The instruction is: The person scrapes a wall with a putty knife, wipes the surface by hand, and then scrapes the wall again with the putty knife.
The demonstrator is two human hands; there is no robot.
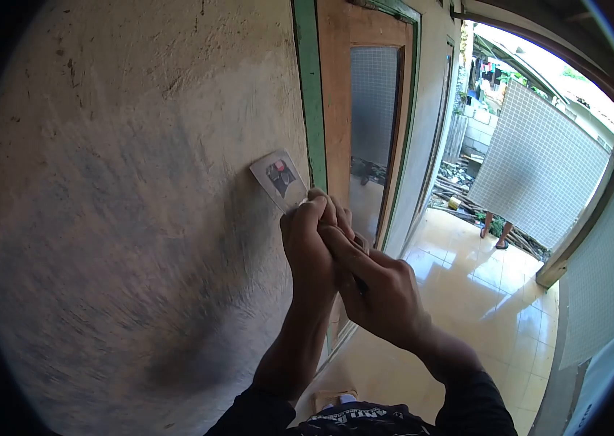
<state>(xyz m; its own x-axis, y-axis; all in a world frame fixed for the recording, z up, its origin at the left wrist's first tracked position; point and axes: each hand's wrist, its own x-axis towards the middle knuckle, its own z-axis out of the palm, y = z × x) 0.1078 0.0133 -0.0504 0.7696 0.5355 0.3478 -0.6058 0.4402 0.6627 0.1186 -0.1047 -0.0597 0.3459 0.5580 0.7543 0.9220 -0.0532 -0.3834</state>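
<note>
Head view: both hands up at a wall (125, 218), close together and touching.

L hand (309, 243) is clenched, knuckles up, curled fingertips right at the lower-right corner of the switch (278, 178). Whether it pinches anything there I can't tell; too small and in shadow.

R hand (379, 291) is clenched too, pressed vs. the L hand from the right, index finger laid across its back. A slim dark bit shows betw. the two palms, can't tell what it is.

The switch is a pale square plate w/ a dark and red middle. It sits tilted on the wall, just left of the frame (310, 109) and approx. at the height of the hands' top.

The wall is rough grey plaster, scuffed, and fills the left half of the view. The frame is green and runs up beside a wood door (336, 109) w/ a frosted pane (373, 109).

Beyond the door is a glossy pale tiled floor (466, 291), sunlit. At the far end stands a white lattice panel (539, 167), and another person's bare legs (495, 231) show under its lower edge, well apart from the hands.

Dark sleeves at the bottom edge.
</note>
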